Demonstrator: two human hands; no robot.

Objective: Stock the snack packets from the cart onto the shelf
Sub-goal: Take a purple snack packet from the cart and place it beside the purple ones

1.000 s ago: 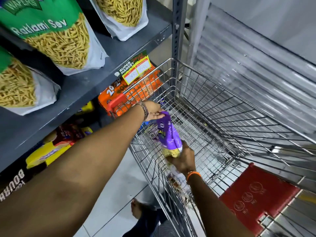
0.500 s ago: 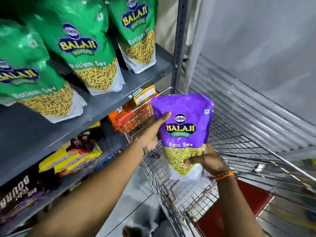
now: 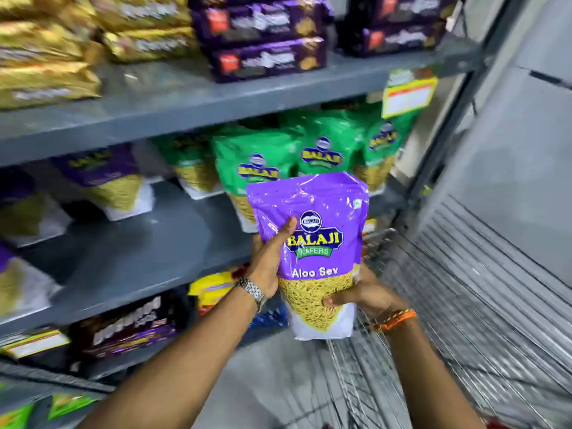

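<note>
I have the glossy purple Aloo Sev snack pouch (image 3: 312, 243) upright in front of the grey metal shelf (image 3: 130, 258), left hand (image 3: 269, 258) clasping its side edge, right hand (image 3: 356, 292) pinching its lower corner. I judge this the carry step; next it needs setting on the bare shelf patch left of the green pouches (image 3: 257, 168).

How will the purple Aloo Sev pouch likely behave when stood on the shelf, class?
The purple Aloo Sev pouch looks glossy, so probably slippery; both hands grip it. Its film creases near the top, suggesting a soft, crushable pack. The green pouches stand upright, so it probably stands too.

Grey ribbed metal shutter (image 3: 483, 274) and pale tiled floor (image 3: 272, 382), dimly lit.
</note>
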